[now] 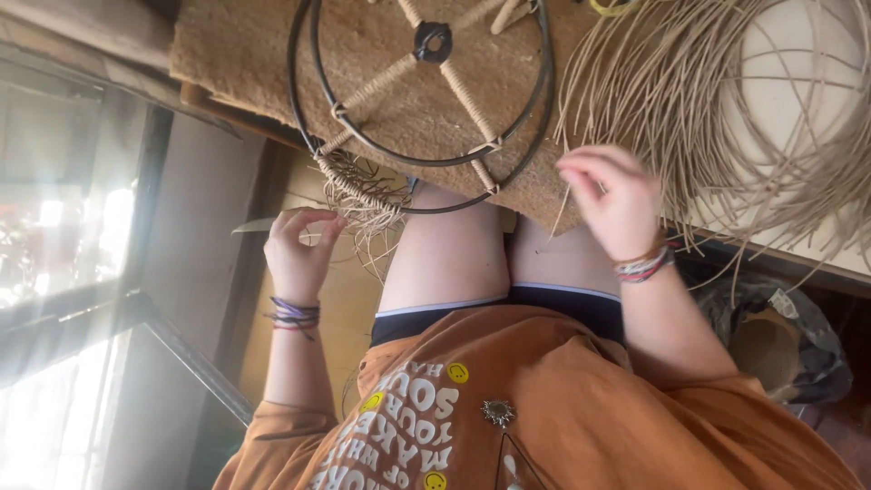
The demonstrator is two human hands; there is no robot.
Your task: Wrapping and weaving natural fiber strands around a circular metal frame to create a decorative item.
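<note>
A black metal ring frame (pixel 426 163) with cane-wrapped spokes and a dark hub (pixel 432 41) lies on a tan fibre mat (pixel 245 45) over my knees. Woven cane with loose ends (pixel 367 195) clings to the ring's near left rim. My left hand (pixel 299 249) is beside that weave, fingers pinched on a flat pale cane strand (pixel 254 225) that sticks out to the left. My right hand (pixel 617 200) is at the mat's right edge, fingers curled, pinching a thin strand from the loose cane bundle (pixel 689 100).
The cane bundle fans over a white surface (pixel 798 82) at the right. A glass pane in a dark frame (pixel 82 272) stands at the left. A crumpled bag with a brown object (pixel 771 345) sits low on the right.
</note>
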